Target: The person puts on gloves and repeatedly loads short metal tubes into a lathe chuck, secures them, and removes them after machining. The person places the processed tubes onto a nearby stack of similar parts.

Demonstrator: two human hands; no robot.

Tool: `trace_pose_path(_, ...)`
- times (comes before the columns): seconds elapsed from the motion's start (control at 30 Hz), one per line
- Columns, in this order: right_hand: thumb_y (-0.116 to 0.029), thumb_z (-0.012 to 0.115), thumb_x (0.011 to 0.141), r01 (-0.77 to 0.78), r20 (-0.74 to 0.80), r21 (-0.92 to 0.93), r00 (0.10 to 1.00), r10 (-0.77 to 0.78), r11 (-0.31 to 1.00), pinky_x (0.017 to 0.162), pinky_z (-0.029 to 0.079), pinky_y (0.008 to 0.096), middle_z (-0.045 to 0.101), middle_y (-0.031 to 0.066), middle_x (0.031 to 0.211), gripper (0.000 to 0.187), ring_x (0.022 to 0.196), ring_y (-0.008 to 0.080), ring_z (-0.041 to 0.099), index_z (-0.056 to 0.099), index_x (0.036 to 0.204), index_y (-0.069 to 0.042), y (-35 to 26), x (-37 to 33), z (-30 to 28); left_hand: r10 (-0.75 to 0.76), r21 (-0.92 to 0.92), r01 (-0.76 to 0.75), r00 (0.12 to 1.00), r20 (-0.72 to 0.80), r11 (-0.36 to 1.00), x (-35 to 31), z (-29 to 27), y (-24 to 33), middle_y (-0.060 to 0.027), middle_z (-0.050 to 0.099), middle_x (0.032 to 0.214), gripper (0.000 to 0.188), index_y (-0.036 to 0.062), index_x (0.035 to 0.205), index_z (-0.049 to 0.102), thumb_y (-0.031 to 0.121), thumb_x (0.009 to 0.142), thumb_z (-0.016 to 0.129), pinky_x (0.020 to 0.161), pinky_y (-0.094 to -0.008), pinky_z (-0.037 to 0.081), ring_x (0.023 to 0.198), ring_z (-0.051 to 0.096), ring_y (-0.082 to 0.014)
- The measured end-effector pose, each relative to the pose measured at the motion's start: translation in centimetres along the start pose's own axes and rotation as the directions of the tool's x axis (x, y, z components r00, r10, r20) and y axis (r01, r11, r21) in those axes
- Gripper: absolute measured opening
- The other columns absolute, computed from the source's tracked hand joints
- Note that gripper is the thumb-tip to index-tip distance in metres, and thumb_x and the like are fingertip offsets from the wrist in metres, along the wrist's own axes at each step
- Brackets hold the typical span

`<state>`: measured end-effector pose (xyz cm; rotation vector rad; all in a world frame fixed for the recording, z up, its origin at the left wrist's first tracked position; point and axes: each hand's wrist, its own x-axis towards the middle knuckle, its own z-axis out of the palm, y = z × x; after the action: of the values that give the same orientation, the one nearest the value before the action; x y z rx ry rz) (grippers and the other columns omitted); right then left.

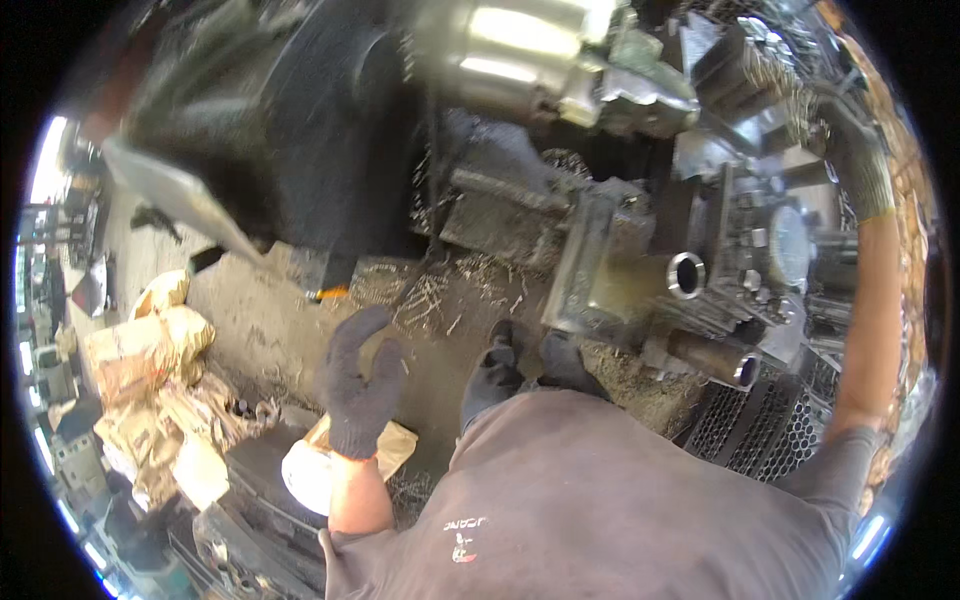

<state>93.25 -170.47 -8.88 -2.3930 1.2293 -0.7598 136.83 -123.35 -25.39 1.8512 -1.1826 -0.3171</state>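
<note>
While the dark-gloved left hand (362, 390) is held above the floor (260, 305), the grey-gloved right hand (860, 165) is stretched far to the right side, to the machine (590, 285). At the left hand, the fingers are bent and close together, and the thumb is set apart from them, so that a gap is seen between. At the right hand, the fingers are blurred against the metal; whether they are spread, pressed together or pinching something cannot be told. Near this hand a metal block (735, 68) is located, at the upper right of the machine, and curled shavings (775, 68) are seen on it. Lower on the machine, two open-ended metal tubes (650, 278) are pointed toward the lower right, one below the other. A shiny cylinder (520, 50) is seen at the top. Near the left wrist, brown paper (398, 446) and a white round thing (308, 478) are placed. Further left, crumpled paper bags (150, 345) are piled.
</note>
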Motion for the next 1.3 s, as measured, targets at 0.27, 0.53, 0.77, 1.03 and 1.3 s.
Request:
trace_pose_path(0.27,-0.023,0.073,0.085,0.224,0.416,-0.319,0.906,-0.076,0.921,0.088,0.061,0.0458,0.08,0.0144,0.1,0.025,0.087,0.0315,0.077,0.082,0.102,-0.006,0.0,5.5,5.9,0.635,0.161,-0.642,0.766,0.095,0.75,12.0,8.5,11.5,-0.0149,0.068,0.131,0.045,0.0071,0.129,0.068,0.011,0.086,0.079,0.114,-0.0497,0.046,0.128,0.063,-0.0351)
trace_pose_path(0.53,-0.025,0.082,0.089,-0.059,0.822,0.006,0.569,0.029,0.998,0.061,0.061,0.0334,0.076,0.0114,0.076,0.023,0.069,0.0182,0.074,0.081,0.093,-0.003,-0.9,4.6,13.5,0.807,0.394,-0.809,0.546,0.227,0.436,20.5,24.0,18.6,-0.0141,0.055,0.138,0.059,0.0108,0.136,0.057,0.026,0.082,0.073,0.128,-0.0594,0.026,0.142,0.045,-0.037)
trace_pose_path(0.77,-0.024,0.074,0.09,0.506,0.641,0.145,0.606,-0.471,0.85,0.068,0.057,0.0421,0.075,0.0177,0.084,0.02,0.072,0.0315,0.071,0.08,0.099,-0.007,7.6,4.8,16.0,0.818,0.511,-0.771,0.538,0.205,0.379,22.5,30.6,18.3,-0.0255,0.056,0.129,0.034,0.0069,0.125,0.059,0.023,0.095,0.056,0.128,-0.0656,0.021,0.137,0.047,-0.0458)
trace_pose_path(1.03,-0.016,0.078,0.084,0.709,0.49,0.53,0.191,-0.851,0.464,0.082,0.06,0.0411,0.077,0.0141,0.099,0.03,0.089,0.0317,0.073,0.078,0.112,-0.007,6.0,5.9,15.9,0.78,0.502,-0.75,0.589,0.212,0.431,22.1,31.1,17.5,-0.0277,0.057,0.134,0.033,0.0068,0.123,0.059,0.025,0.096,0.055,0.128,-0.0678,0.02,0.139,0.046,-0.0494)
trace_pose_path(1.3,-0.012,0.066,0.097,0.369,0.867,0.215,0.354,-0.351,0.904,0.091,0.061,0.0375,0.075,0.0123,0.129,0.041,0.108,0.0241,0.073,0.07,0.138,-0.013,16.3,0.9,10.3,0.831,0.501,-0.752,0.546,0.11,0.428,21.9,31.1,17.2,-0.0292,0.057,0.134,0.037,0.0061,0.123,0.059,0.023,0.09,0.057,0.127,-0.0681,0.024,0.137,0.046,-0.0518)
